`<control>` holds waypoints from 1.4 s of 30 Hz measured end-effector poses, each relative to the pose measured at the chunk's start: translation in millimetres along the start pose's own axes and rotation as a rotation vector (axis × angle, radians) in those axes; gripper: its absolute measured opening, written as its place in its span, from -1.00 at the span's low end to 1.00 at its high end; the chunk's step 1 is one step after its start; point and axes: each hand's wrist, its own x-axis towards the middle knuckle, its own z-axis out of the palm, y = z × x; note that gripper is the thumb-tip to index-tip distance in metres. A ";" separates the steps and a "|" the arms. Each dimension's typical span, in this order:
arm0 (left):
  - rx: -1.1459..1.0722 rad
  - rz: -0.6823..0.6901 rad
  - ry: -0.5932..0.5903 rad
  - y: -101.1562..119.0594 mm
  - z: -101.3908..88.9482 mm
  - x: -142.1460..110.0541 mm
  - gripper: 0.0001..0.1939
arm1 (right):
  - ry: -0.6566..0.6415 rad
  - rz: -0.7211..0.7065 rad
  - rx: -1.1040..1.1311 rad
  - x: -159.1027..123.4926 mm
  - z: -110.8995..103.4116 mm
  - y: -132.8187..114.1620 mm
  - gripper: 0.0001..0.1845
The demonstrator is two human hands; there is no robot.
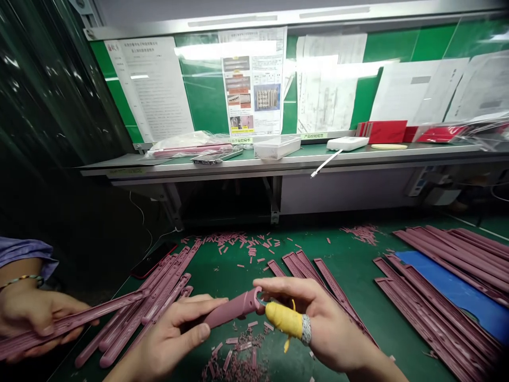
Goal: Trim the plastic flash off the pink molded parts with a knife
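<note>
My left hand (180, 328) is closed around a long pink plastic strip (234, 309), its rounded end tilted up to the right. My right hand (314, 318) is at that end, fingers over the top. Its thumb is wrapped in yellow tape (284, 318) with a grey band at the base. Between thumb and strip end shows a small blue-grey blade-like piece (261, 300), mostly hidden. Beneath the hands lies a pile of pink shavings and offcuts (240, 353). More pink strips (308, 265) lie just behind my right hand.
At the left, another person's hand (40, 315) holds a pink strip over a stack of strips (127, 323). A dark phone (155, 260) lies behind. Strips (433, 313) and a blue sheet (453, 292) are at the right. Offcuts (252, 246) lie below the shelf (222, 168).
</note>
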 end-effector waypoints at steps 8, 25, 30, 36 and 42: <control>0.407 0.367 0.585 18.1 19.8 -10.2 -0.41 | 0.183 -0.041 -0.190 -10.4 3.5 -11.3 -0.70; 0.136 0.119 0.648 21.3 28.4 -16.0 -0.54 | 0.254 0.006 -0.763 -6.4 -31.6 10.3 -0.55; -0.975 -0.427 0.554 17.4 59.2 19.2 -0.40 | 0.184 0.158 -0.700 13.3 -30.0 54.8 -0.55; -1.321 -0.557 0.509 11.5 83.0 63.6 -0.55 | 0.177 0.355 0.130 91.9 -19.0 54.6 -0.51; -1.306 -0.590 0.571 14.2 83.8 60.7 -0.54 | 0.099 0.471 0.049 36.1 14.2 75.2 -0.65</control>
